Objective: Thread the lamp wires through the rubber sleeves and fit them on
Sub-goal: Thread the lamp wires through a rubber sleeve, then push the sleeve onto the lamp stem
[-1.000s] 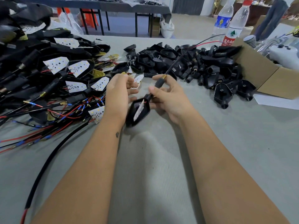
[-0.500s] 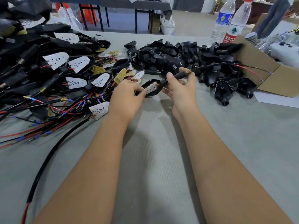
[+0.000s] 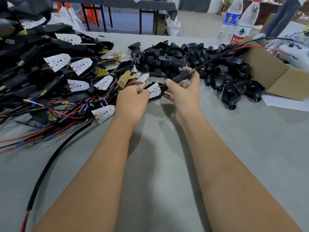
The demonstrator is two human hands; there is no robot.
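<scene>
A grey, finely ribbed cloth covers the table, which runs back to a bare floor where a second table on dark legs stands, with a white sack beside it. Two clear water bottles stand at the far right edge, one with a blue label and one with a red, both cut off at the top. One open cardboard box sits to the right, with a white sheet of paper under its near corner. Two heaps lie on the cloth: at the left, assembled lamps with white LED boards and red and black leads, too tangled to count; behind the hands, loose black housings, likewise past counting. One thick black cable curves along the left foreground and leaves the frame at the bottom. Between the heaps, above the cloth, the left hand pinches the tip of one lamp head, its grip curled tight on the white board's edge. The right hand grips the rubber sleeve on that lamp's stem, thumb and fingers wrapped round it, a brass threaded end showing just beyond the fingers. The lamp wires run from there up to the right, across the box; where they end is hard to make out. At the top right a person's dark sleeve or trouser leg is only partly in frame.
</scene>
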